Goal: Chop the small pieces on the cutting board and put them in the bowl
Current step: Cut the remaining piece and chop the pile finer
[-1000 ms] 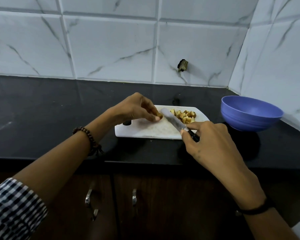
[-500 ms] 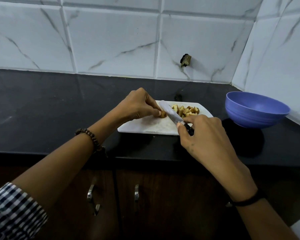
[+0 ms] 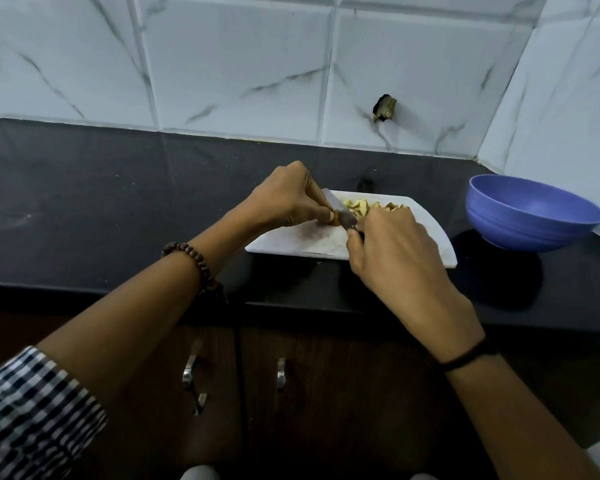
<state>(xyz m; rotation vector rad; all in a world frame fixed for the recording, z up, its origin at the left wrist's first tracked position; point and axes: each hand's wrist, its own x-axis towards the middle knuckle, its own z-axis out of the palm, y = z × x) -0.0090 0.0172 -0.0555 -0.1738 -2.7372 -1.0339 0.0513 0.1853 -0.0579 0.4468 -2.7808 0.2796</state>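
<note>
A white cutting board (image 3: pixel 309 242) lies on the black counter. My left hand (image 3: pixel 288 197) pinches a small brown piece (image 3: pixel 333 218) against the board. My right hand (image 3: pixel 392 247) grips the knife (image 3: pixel 338 211) by its dark handle, the blade set against that piece beside my left fingertips. A heap of chopped yellow-brown pieces (image 3: pixel 371 206) lies at the board's far side, partly hidden by my right hand. The empty blue bowl (image 3: pixel 530 213) stands to the right of the board.
The black counter (image 3: pixel 101 209) runs left along a white tiled wall, which also turns forward at the right behind the bowl. A dark hole (image 3: pixel 383 108) marks the wall tile. Below the counter edge are dark cabinet doors with metal handles (image 3: pixel 193 382).
Both hands stay on the board, the left still pinching the piece. The knife blade has come down closer to my left fingertips. The camera has shifted slightly.
</note>
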